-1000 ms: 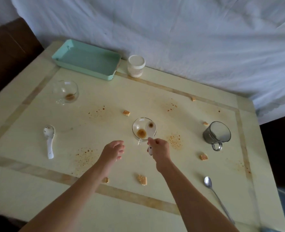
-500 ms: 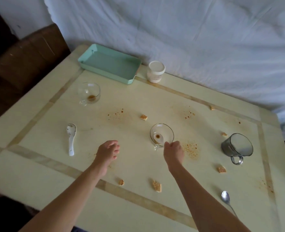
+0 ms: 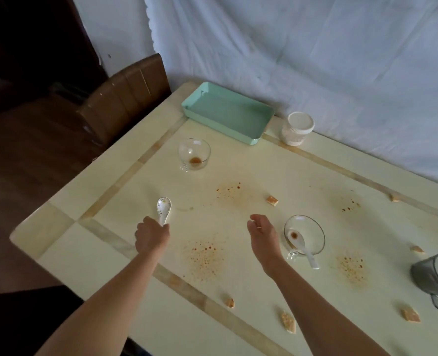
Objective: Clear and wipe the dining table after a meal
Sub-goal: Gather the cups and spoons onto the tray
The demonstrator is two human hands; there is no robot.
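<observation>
My left hand (image 3: 151, 236) closes around the handle of a white ceramic spoon (image 3: 163, 208) lying near the table's left side. My right hand (image 3: 263, 233) hovers open, holding nothing, just left of a clear glass cup (image 3: 304, 235). A second white spoon (image 3: 306, 249) rests in that cup with its handle over the rim. Another glass cup (image 3: 194, 154) with brown dregs stands farther back. A grey mug (image 3: 437, 278) sits at the right edge of view. Brown stains (image 3: 206, 256) and several biscuit crumbs (image 3: 272, 200) dot the cream table (image 3: 110, 255).
A mint-green tray (image 3: 227, 115) and a white lidded tub (image 3: 297, 128) stand at the back by a white cloth backdrop. A brown chair (image 3: 120, 101) is beyond the table's left edge. More crumbs (image 3: 288, 321) lie near the front.
The view swung left. My right hand let go of a white spoon, leaving it in the glass cup, and drew back left. My left hand reached forward and closed on the other spoon's handle.
</observation>
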